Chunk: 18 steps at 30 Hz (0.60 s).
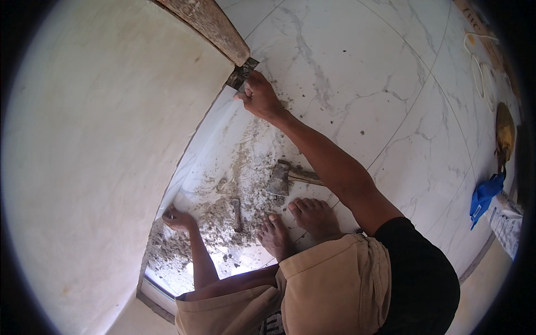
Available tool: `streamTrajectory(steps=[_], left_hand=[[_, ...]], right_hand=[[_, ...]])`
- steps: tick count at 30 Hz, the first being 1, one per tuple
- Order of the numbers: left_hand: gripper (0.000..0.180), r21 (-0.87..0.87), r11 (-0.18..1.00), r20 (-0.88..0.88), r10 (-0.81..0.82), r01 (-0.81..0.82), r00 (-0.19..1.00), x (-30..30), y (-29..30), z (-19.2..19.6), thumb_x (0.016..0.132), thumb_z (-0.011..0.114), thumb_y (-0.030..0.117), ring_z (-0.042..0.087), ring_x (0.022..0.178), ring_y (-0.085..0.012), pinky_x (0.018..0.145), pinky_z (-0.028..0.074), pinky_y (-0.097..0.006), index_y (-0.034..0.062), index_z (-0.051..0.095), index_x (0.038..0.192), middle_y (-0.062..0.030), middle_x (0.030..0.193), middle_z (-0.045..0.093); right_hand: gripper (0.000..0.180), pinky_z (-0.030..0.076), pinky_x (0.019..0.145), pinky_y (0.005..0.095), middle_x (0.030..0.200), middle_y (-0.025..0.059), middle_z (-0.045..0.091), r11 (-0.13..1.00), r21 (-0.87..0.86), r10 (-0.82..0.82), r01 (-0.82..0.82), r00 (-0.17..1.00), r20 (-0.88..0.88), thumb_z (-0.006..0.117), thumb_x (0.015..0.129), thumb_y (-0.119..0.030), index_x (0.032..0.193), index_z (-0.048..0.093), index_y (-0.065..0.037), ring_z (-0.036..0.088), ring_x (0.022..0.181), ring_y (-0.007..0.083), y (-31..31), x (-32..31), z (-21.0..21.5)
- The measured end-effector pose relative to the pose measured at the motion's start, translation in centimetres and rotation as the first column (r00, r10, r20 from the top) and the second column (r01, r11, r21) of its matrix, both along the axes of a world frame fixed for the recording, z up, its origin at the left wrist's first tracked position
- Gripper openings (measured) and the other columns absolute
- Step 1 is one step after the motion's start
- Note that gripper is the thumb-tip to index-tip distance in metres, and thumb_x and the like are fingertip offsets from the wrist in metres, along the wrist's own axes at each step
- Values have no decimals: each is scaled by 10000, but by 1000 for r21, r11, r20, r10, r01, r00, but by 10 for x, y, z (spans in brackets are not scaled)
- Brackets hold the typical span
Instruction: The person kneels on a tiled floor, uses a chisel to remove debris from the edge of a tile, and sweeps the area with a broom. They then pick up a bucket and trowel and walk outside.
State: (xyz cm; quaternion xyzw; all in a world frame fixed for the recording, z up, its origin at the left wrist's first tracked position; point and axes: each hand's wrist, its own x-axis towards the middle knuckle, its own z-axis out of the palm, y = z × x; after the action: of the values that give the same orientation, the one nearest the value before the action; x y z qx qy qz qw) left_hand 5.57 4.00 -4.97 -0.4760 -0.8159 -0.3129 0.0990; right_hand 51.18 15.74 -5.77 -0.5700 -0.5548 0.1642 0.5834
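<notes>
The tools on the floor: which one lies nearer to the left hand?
The narrow, bar-shaped tool; the hatchet, with its broad head, lies farther from the left hand.

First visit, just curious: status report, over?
Left fingers, right fingers near opposite ends of white tile strip. Strip along foot of wall. Rubble beside it; hatchet, metal bar on floor.

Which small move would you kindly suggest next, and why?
Perhaps press the long, glossy white strip gently toward the smooth cream wall, since the bare left hand and bare right hand are at its opposite ends; whether it already sits flush is unclear.
</notes>
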Motion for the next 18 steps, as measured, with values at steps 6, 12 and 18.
streamTrajectory(steps=[6, 12, 18], left_hand=[[419, 9, 1000, -31, -15, 16, 999, -5, 0, -3, 875, 679, 348, 581, 812, -344, 720, 441, -471, -58, 585, 922, -192, 895, 601], [403, 17, 1000, -6, -16, 16, 1000, -3, 0, -3, 885, 669, 325, 578, 822, -334, 733, 444, -467, -63, 591, 964, -187, 901, 602], [403, -6, 1000, -23, -1, 1, 1000, -5, -1, -3, 884, 675, 313, 585, 839, -321, 758, 448, -461, -62, 593, 1007, -172, 927, 615]], right_hand=[[394, 399, 614, 413, 734, 89, 424, 1000, -9, -2, 2, 1000, 18, 774, 681, 48, 692, 394, -57, 456, 705, 295, 1, 1, 0], [407, 383, 592, 410, 732, 103, 436, 999, 43, -6, 5, 1000, 25, 790, 671, 31, 685, 393, -57, 455, 686, 298, 3, 1, -1], [359, 404, 637, 430, 737, 113, 465, 998, -57, 3, -1, 999, 43, 772, 674, 24, 679, 420, -46, 485, 721, 319, 2, 0, 0]])
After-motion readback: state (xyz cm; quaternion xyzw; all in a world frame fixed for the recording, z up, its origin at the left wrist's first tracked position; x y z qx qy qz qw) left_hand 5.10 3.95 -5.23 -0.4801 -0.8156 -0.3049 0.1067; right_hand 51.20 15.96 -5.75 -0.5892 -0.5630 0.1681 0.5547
